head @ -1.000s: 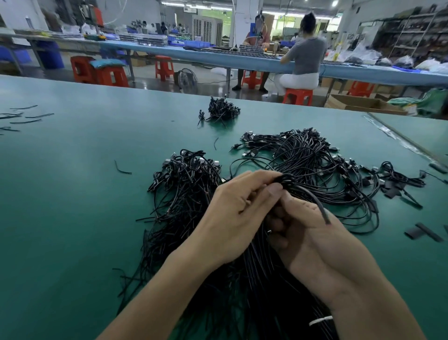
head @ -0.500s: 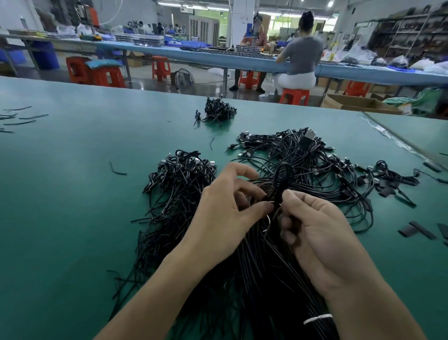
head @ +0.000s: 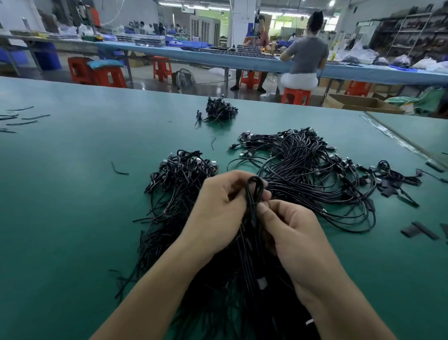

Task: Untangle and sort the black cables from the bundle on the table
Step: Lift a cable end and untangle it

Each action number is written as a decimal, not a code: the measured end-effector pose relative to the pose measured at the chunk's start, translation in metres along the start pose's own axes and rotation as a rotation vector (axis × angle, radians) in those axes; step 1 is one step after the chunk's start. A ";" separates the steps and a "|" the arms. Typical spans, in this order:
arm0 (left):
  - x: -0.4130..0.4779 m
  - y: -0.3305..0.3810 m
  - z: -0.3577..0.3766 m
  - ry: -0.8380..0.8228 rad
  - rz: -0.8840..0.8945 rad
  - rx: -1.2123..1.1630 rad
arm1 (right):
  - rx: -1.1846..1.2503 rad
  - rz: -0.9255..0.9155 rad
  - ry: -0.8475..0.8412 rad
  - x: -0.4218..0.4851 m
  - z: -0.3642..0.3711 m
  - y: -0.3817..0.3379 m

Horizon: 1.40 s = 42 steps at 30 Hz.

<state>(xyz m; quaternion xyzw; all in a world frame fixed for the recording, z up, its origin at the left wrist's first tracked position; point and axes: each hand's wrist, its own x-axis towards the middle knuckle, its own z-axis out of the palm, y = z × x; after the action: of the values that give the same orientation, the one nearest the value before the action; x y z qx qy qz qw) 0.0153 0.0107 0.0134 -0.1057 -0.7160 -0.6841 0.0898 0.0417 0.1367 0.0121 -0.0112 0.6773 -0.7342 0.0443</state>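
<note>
My left hand point(head: 218, 208), right hand point(head: 291, 233) both pinch looped black cable point(head: 254, 186); grip tight round it, over cable bundle point(head: 179, 184), near bench point(head: 60, 194) edge.

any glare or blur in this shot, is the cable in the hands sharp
Head view: faint sheen on the green table near the small far bundle; the looped cable pinched by left hand and right hand is sharp; ceiling light blown out.
</note>
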 end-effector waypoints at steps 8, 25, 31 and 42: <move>-0.007 0.008 0.008 -0.097 0.095 0.131 | -0.219 -0.069 0.257 0.014 -0.024 0.010; -0.003 0.003 0.007 -0.142 -0.222 0.054 | -0.028 -0.166 0.016 0.002 -0.016 -0.006; -0.004 -0.003 0.006 -0.118 -0.105 -0.026 | -0.222 -0.099 0.028 0.001 -0.013 -0.001; -0.006 -0.003 0.005 -0.088 0.109 0.253 | -0.040 -0.020 0.144 0.012 -0.024 0.003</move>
<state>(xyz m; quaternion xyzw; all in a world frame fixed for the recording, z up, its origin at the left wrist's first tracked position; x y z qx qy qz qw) 0.0205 0.0153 0.0088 -0.1619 -0.7932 -0.5771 0.1079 0.0282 0.1593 0.0063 0.0340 0.6932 -0.7199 -0.0120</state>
